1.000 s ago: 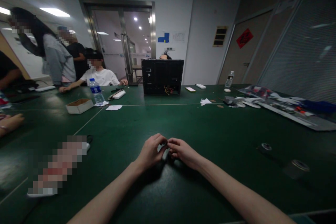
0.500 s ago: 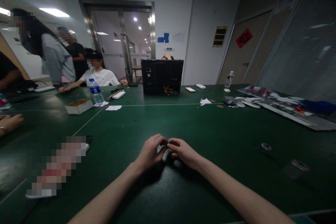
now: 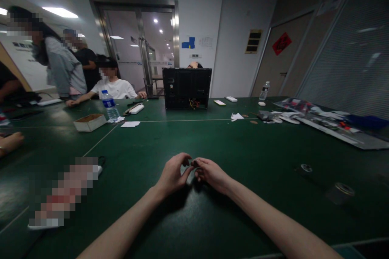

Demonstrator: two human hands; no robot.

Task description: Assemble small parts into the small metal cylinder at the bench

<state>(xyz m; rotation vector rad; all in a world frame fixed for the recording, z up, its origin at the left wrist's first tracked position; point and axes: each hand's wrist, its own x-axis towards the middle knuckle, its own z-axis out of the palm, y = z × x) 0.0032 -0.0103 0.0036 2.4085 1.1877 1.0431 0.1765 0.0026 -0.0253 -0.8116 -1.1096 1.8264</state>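
Low over the green tabletop [image 3: 170, 141], my two hands meet near the middle of the view. My right hand [image 3: 211, 175] has its fingers curled and pinches a small dark piece [image 3: 193, 163], too small to make out its kind. Close by, my left hand [image 3: 175, 173] shows a gap between thumb and forefinger, with its thumb tip by the piece; whether it touches cannot be seen. Off to the right, a small metal-topped cylinder [image 3: 305, 169] and a larger dark cylinder [image 3: 342, 193] stand on the table.
A black computer case [image 3: 187, 89] stands at the far edge. On the left are an open box [image 3: 90, 122], a water bottle [image 3: 110, 106] and a blurred long object [image 3: 67, 194]. A tray of parts [image 3: 343, 129] lies right. Several people are on the left side.
My left forefinger has lifted away from the thumb, opening a gap. My right fingers have turned slightly, and the dark piece shows more. The view has shifted a little.
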